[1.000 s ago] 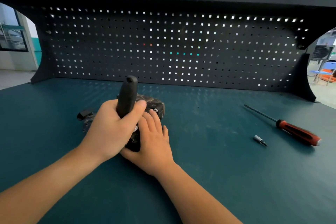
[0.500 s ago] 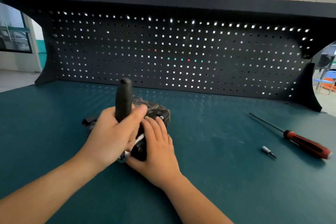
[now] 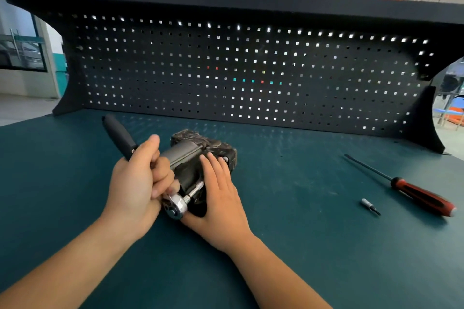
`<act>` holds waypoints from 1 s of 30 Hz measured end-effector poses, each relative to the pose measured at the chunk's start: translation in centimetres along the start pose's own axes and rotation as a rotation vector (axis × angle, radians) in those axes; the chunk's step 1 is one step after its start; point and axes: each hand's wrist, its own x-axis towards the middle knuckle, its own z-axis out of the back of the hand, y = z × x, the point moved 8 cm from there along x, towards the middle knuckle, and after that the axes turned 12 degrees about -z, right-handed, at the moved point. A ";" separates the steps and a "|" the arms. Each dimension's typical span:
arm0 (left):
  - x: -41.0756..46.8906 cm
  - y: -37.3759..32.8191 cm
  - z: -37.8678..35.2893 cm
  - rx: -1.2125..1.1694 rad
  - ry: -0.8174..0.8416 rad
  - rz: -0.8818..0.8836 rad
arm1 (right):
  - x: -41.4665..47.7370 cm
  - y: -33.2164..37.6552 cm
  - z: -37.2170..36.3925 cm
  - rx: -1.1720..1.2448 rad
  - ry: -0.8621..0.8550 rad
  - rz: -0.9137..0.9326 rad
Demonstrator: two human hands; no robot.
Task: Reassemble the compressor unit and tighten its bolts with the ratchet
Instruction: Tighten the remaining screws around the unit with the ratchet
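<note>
Left hand [image 3: 135,183] fisted round ratchet [image 3: 120,138] (handle angled far-left, head at near end); right hand [image 3: 221,198] flat, fingers straight, pressing compressor [image 3: 198,148], which sits between both hands, mid-bench [image 3: 301,233]. Screwdriver [image 3: 421,195] well right.

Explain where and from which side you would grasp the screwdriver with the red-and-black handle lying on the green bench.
Grip the screwdriver by its thick red-and-black handle, coming down from above with fingers across it. It lies flat on the green bench, handle toward the front right, thin shaft pointing away to the back left.
</note>
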 end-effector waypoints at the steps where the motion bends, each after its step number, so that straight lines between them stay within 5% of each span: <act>1: 0.0 -0.3 -0.1 0.027 0.007 -0.017 | 0.0 0.0 0.0 -0.001 0.001 -0.001; 12: 0.6 -0.6 0.2 0.092 0.031 -0.008 | 0.2 -0.1 -0.2 -0.022 -0.019 0.022; 18: 0.8 -0.8 1.6 -0.124 -0.101 0.053 | 0.2 -1.6 0.7 0.015 -0.146 -0.138; 23: 1.8 -4.1 3.6 -0.087 -0.041 -0.057 | 0.6 -1.9 0.0 0.010 -0.049 -0.144; 30: 1.5 -6.1 5.4 -0.021 -0.051 -0.141 | 0.6 -2.5 1.3 0.050 -0.126 -0.176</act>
